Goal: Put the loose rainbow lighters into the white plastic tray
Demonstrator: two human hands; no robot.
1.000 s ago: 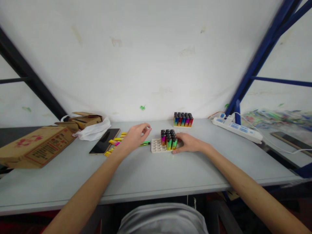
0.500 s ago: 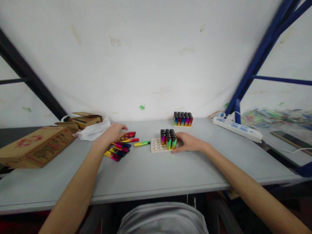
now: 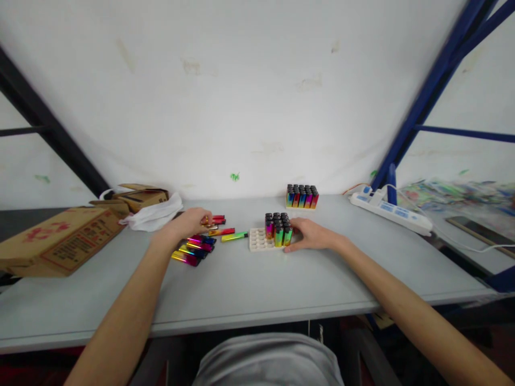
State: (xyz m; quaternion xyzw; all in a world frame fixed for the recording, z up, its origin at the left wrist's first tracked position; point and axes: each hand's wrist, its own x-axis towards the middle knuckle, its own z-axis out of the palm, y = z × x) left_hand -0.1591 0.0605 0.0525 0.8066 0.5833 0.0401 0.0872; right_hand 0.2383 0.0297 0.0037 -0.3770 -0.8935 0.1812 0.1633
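My left hand (image 3: 193,222) is over the back of a loose pile of shiny, multicoloured lighters (image 3: 195,247), its fingers curled down and closed on a lighter largely hidden beneath them. A red-and-yellow lighter (image 3: 222,231) lies just right of that hand. Beside it, a yellow-green lighter (image 3: 234,236) points toward the white tray (image 3: 257,242). This tray has round holes, bare on its left side. Upright lighters (image 3: 278,228) with black tops fill its right part. My right hand (image 3: 309,234) grips the tray's right end, thumb at the front and fingers behind.
Behind, near the wall, stands a second tray full of lighters (image 3: 302,197). A white power strip (image 3: 390,210) lies at the right, with a phone (image 3: 483,230) beyond it. Cardboard boxes (image 3: 68,236) and a white plastic bag (image 3: 155,213) occupy the left.
My left hand has lowered and its fingers have curled in on the lighters. The red-and-yellow lighter has shifted slightly right. My right hand and the tray stay put.
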